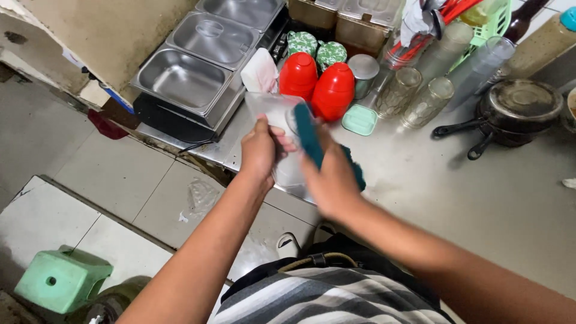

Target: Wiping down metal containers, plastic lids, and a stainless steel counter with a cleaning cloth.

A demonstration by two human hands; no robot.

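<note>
Striped shirt [324, 303] is seen at 6 o'clock. Clear plastic container [270, 108] is gripped by left hand [259, 150]; teal cloth [309, 135] is clutched in right hand [330, 177]. Red bottles [317, 84] are parked at 12 o'clock.

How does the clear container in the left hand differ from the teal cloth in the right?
The clear container is see-through and stiff, held in the left hand; the teal cloth is opaque and soft, folded over the right hand. The container is larger than the cloth. Both are hand-held above the steel counter, touching each other.
</note>
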